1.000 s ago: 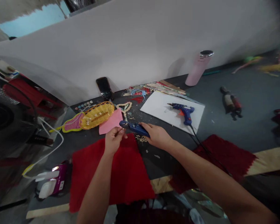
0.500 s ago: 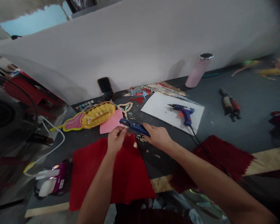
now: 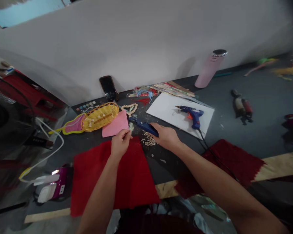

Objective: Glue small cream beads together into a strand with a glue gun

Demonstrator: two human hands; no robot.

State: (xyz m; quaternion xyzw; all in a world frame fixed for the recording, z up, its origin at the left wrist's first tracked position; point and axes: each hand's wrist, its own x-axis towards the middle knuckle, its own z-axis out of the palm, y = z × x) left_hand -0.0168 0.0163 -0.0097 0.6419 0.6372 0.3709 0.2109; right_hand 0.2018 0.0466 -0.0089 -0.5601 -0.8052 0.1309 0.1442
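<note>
Grey table (image 3: pixel 224 131) beneath blue tool (image 3: pixel 146 126); probably fan (image 3: pixel 0 117), blurred, left.

A phone (image 3: pixel 107 87) and pink bottle (image 3: pixel 209 71) stand beside the wall (image 3: pixel 146 45).

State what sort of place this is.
Probably a craft workspace: a blue plastic glue gun on a flat white board, a yellow woven oval basket and a pile of small pale pieces.
</note>
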